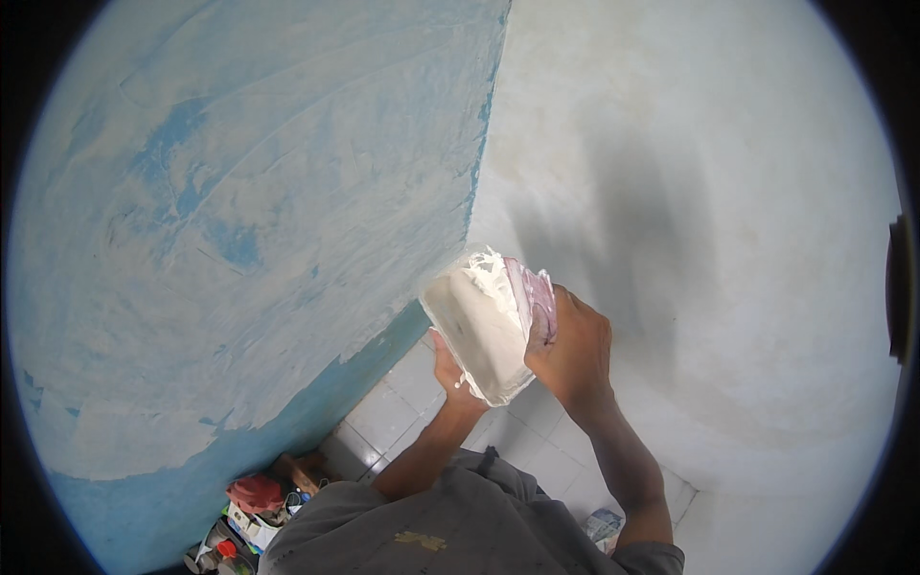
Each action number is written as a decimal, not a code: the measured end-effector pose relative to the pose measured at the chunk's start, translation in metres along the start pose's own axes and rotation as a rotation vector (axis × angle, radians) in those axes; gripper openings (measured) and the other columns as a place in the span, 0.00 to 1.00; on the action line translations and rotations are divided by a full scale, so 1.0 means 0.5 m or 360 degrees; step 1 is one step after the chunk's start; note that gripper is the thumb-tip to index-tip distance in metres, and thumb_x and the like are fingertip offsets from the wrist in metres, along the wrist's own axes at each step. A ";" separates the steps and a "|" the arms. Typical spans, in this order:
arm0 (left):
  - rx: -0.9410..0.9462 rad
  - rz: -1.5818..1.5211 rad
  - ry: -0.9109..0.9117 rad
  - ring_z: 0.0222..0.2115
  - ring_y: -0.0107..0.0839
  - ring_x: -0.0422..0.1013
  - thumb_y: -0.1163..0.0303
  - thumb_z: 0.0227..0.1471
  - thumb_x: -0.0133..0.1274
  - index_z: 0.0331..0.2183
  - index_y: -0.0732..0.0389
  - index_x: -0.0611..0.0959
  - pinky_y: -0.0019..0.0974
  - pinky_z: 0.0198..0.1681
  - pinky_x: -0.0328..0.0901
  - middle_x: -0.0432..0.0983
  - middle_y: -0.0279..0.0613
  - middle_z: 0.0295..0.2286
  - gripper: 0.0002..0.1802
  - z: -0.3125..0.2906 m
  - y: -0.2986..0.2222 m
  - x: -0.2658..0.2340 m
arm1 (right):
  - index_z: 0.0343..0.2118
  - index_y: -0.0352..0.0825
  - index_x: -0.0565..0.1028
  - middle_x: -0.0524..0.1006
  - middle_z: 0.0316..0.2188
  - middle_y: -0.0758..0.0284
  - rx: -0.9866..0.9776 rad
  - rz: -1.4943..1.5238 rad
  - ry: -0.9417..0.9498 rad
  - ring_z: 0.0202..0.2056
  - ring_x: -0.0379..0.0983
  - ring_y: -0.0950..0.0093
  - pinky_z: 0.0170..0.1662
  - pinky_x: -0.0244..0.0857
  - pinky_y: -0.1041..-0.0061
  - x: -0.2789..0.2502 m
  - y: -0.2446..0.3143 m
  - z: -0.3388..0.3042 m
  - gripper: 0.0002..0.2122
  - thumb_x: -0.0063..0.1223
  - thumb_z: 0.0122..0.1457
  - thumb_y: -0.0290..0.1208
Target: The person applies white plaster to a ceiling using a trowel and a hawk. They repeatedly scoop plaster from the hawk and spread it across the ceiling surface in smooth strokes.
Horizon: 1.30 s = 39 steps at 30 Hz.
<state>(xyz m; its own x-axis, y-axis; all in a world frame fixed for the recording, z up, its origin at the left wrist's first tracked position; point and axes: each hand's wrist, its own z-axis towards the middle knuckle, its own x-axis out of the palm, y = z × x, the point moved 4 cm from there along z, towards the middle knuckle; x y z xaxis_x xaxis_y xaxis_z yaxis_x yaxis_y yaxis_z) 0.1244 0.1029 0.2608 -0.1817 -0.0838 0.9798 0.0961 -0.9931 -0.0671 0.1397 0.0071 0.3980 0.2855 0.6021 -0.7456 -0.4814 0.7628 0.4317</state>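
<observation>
My left hand [452, 374] is closed round the near left edge of a pale rectangular tray [468, 321], tilted in front of the wall corner. White putty [491, 278] clings along the far end of the tray and smears its rim. My right hand [580, 347] grips a flat, pinkish-purple scraper [538, 297] smeared with putty, and presses it against the tray's right side. The scraper's lower part is hidden behind my fingers.
On the left stands a blue wall [211, 240] unevenly coated with whitish putty, bare blue along its bottom. A white wall [747, 240] meets it on the right. White floor tiles [383, 417] lie below. Mixed items, including a red cloth-like bundle [257, 493], sit at lower left.
</observation>
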 end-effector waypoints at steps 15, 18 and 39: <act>0.0040 -0.0297 0.0217 0.57 0.42 0.61 0.50 0.60 0.43 0.61 0.56 0.60 0.50 0.58 0.61 0.61 0.46 0.57 0.34 0.030 0.023 -0.028 | 0.30 0.29 0.73 0.73 0.24 0.53 -0.0009 -0.0009 0.0228 0.27 0.71 0.51 0.29 0.64 0.61 -0.024 -0.005 0.033 0.07 0.53 0.47 0.21; 0.0073 -0.0123 0.0360 0.56 0.42 0.62 0.51 0.60 0.43 0.60 0.56 0.62 0.50 0.57 0.62 0.62 0.46 0.56 0.33 0.045 0.028 -0.023 | 0.30 0.29 0.72 0.73 0.24 0.53 -0.0007 -0.0128 0.0274 0.27 0.71 0.50 0.29 0.63 0.60 0.014 -0.004 0.030 0.06 0.53 0.46 0.21; -0.0084 -0.0315 0.0173 0.57 0.44 0.62 0.40 0.57 0.36 0.63 0.54 0.58 0.52 0.60 0.58 0.61 0.46 0.58 0.40 0.023 0.044 -0.051 | 0.26 0.29 0.71 0.74 0.21 0.51 0.0065 0.0234 0.0454 0.26 0.72 0.50 0.30 0.64 0.60 0.008 -0.040 0.063 0.05 0.54 0.46 0.24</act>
<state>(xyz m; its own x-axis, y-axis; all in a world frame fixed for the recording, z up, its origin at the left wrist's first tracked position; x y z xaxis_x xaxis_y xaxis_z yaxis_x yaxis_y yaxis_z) 0.1424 0.0843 0.2365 -0.2963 0.1077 0.9490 -0.0027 -0.9937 0.1119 0.1764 0.0016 0.4025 -0.0313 0.6205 -0.7836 -0.4652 0.6848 0.5609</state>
